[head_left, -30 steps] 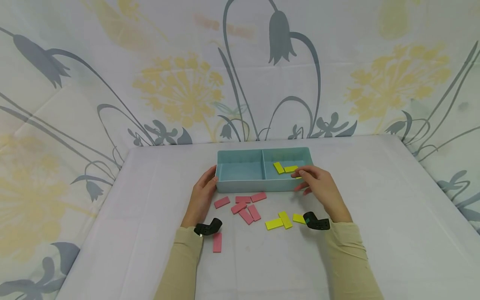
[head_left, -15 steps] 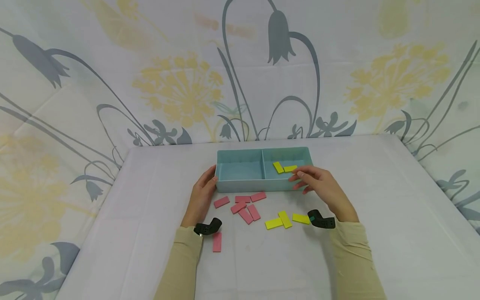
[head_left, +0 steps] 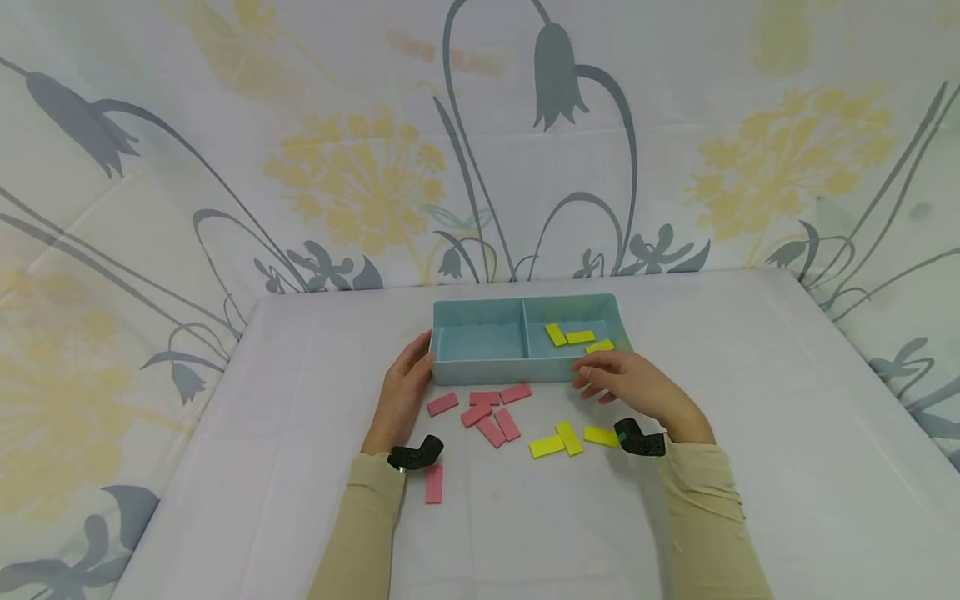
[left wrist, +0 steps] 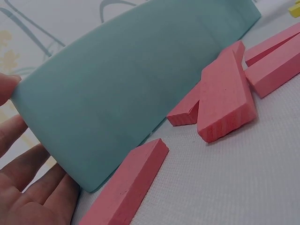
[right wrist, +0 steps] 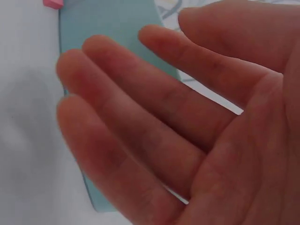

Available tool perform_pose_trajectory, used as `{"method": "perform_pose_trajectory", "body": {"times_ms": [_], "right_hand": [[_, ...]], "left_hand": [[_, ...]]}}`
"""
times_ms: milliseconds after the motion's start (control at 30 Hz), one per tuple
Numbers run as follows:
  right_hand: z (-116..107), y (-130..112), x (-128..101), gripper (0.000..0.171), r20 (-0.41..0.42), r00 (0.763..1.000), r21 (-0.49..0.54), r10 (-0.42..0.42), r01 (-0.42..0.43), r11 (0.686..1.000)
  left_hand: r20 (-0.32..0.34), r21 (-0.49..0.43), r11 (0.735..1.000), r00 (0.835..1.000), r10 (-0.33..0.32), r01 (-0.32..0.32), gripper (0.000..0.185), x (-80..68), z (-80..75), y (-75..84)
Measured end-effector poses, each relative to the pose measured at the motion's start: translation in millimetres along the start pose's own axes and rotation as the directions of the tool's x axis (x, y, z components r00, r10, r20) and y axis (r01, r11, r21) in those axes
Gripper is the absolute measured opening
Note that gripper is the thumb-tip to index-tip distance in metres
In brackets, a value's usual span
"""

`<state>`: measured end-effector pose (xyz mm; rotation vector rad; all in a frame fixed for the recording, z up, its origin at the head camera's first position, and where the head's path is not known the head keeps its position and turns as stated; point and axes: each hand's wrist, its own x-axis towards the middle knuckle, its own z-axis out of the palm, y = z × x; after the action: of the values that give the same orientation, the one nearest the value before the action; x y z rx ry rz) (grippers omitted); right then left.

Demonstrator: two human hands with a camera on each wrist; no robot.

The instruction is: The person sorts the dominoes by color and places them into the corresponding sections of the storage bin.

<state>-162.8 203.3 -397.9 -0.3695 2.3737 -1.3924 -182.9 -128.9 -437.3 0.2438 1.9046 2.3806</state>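
I see a blue tray [head_left: 480,368] on the white table [head_left: 750,433], with two parts side by side. The right part holds three yellow blocks [head_left: 579,337]. The left part looks bare.

My right hand [head_left: 628,385] hangs just in front of the tray's right end. Its fingers [right wrist: 140,122] are loose and spread, and it holds nothing. My left hand [head_left: 405,392] rests flat against the tray's left end, fingers straight, touching the wall and keeping it steady. It grips nothing either.

In front of the tray lie more blocks. A bunch of pink blocks [head_left: 487,410] sits near the middle, close to the tray wall. One more pink block [head_left: 434,484] lies alone, nearer to me, by my left sleeve. Three loose yellow blocks [head_left: 572,438] lie just beside my right wrist.

I think the work is sorting blocks by colour, and I am between one yellow block and the next. Less than half looks done.

I judge the next move needs my right hand to come back to the loose yellow blocks, pinch one by its long sides and lift it over the tray wall. The blocks lie close together, so I should pick an outer one.
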Motion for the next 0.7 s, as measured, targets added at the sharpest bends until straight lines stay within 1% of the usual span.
{"method": "perform_pose_trajectory", "body": {"times_ms": [33, 233, 267, 333, 433, 533, 600, 700], "right_hand": [[2, -5, -1, 0.036, 0.014, 1.000, -0.006, 0.010, -0.010, 1.000], [11, -2, 4, 0.030, 0.097, 0.993, -0.039, 0.067, -0.064, 0.997], [12, 3, 6, 0.030, 0.108, 0.992, -0.046, 0.072, -0.067, 0.997], [15, 3, 7, 0.029, 0.126, 0.989, -0.061, 0.079, -0.072, 0.996], [20, 3, 11, 0.026, 0.134, 0.984, -0.106, 0.119, -0.105, 0.989], [26, 2, 14, 0.022, 0.133, 0.979, -0.163, 0.156, -0.134, 0.978], [30, 1, 16, 0.018, 0.131, 0.976, -0.208, 0.174, -0.145, 0.967], [37, -1, 18, 0.011, 0.125, 0.977, -0.275, 0.171, -0.131, 0.952]], "left_hand": [[-0.001, -0.008, 1.000, 1.000, 0.005, -0.005, 0.050, 0.9, -1.0, -2.1], [-0.019, -0.009, 1.000, 1.000, 0.005, -0.006, 0.051, 7.9, -7.3, -16.9], [-0.021, -0.008, 1.000, 1.000, 0.004, -0.004, 0.050, 8.4, -7.6, -17.7], [-0.019, -0.018, 1.000, 1.000, 0.008, -0.008, 0.047, 9.6, -7.8, -18.7], [-0.014, -0.029, 0.999, 1.000, 0.017, -0.017, 0.046, 11.3, -8.2, -19.4], [-0.024, -0.038, 0.999, 1.000, 0.014, -0.015, 0.046, 10.5, -8.9, -18.6], [-0.025, -0.046, 0.999, 1.000, 0.011, -0.013, 0.046, 9.1, -9.6, -17.9], [-0.026, -0.049, 0.999, 1.000, 0.012, -0.013, 0.048, 5.8, -12.8, -17.9]]}}
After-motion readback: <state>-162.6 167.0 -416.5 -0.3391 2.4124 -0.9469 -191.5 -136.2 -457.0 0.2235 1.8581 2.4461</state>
